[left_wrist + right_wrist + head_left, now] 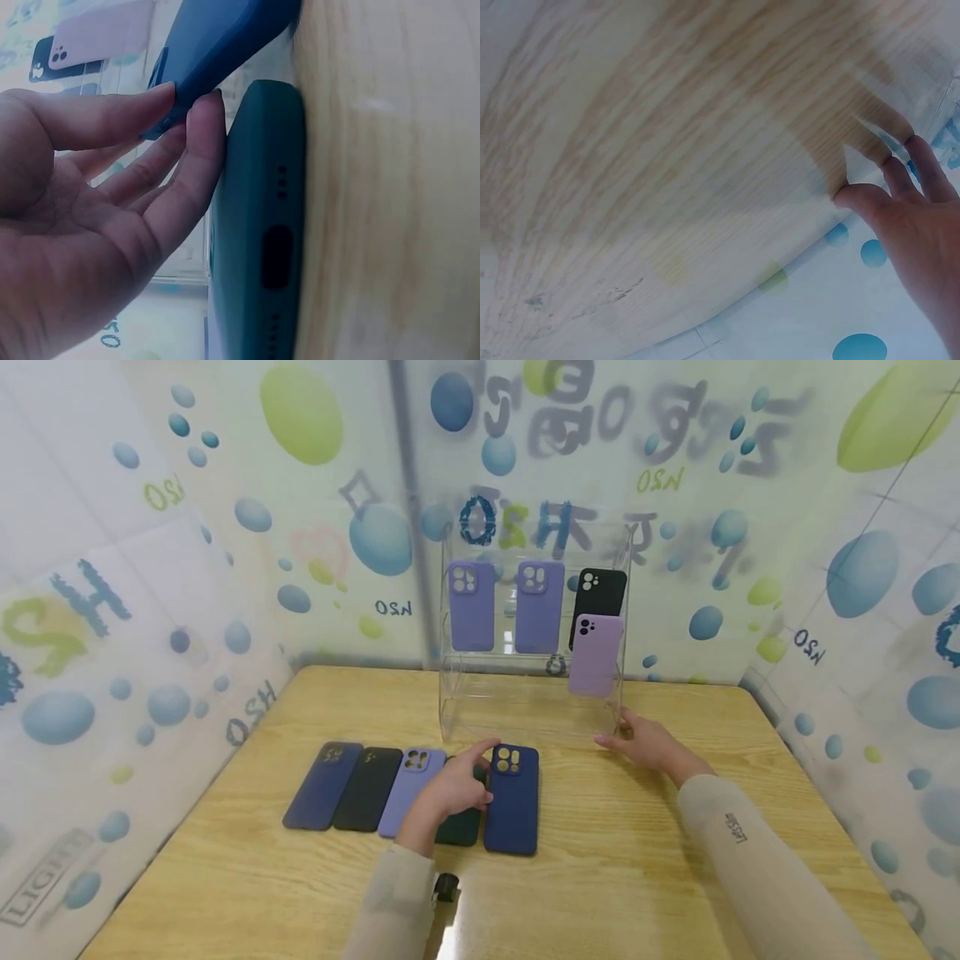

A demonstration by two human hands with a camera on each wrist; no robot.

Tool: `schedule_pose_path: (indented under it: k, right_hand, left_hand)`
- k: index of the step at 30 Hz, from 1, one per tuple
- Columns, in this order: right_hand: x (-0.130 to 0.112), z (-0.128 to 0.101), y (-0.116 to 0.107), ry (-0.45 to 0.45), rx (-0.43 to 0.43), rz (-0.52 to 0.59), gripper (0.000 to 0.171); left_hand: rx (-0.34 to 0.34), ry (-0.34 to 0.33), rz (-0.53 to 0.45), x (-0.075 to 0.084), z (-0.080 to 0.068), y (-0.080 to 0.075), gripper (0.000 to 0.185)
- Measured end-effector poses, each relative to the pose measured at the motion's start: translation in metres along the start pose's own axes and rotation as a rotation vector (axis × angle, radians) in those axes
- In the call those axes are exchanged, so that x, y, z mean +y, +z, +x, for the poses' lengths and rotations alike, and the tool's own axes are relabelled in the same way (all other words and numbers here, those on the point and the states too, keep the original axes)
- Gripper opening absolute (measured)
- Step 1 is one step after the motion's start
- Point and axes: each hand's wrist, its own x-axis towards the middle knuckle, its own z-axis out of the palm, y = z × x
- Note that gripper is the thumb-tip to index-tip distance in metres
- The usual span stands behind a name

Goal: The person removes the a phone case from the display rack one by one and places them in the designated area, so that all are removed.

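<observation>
A navy blue phone case is pinched at its left edge by my left hand. In the left wrist view, the thumb lies on one side of the blue case and the fingers on the other. A dark green phone case lies just under those fingers, partly hidden by the hand in the head view. My right hand is at the lower right corner of a clear display stand, thumb extended in front and fingers at its side. The right wrist view shows these fingers spread and fairly straight.
Left of the hands lie a dark blue case, a black case and a purple case. The stand bears two purple cases, a black case and a lilac case. A patterned wall closes off the table's back.
</observation>
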Motion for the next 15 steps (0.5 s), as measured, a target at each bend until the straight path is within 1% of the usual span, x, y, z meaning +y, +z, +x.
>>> schedule_pose_path:
  k: [3, 9, 11, 15]
  right_hand:
    - [0.0002, 0.0001, 0.0003, 0.005, -0.009, -0.001, 0.099]
    - [0.0002, 0.0008, 0.0005, -0.004, -0.001, -0.008, 0.097]
    - [0.0002, 0.0008, 0.0004, -0.005, 0.003, -0.013, 0.097]
    - [0.0014, 0.0017, 0.0004, -0.007, 0.008, -0.017, 0.098]
  left_hand:
    - [0.006, 0.002, 0.004, -0.0019, 0.0, -0.0014, 0.09]
    - [0.034, 0.038, 0.076, -0.0046, 0.0013, -0.0049, 0.091]
    - [0.038, 0.048, 0.061, -0.0051, 0.002, -0.0059, 0.09]
    - [0.024, 0.023, -0.049, -0.0056, 0.0038, -0.0069, 0.087]
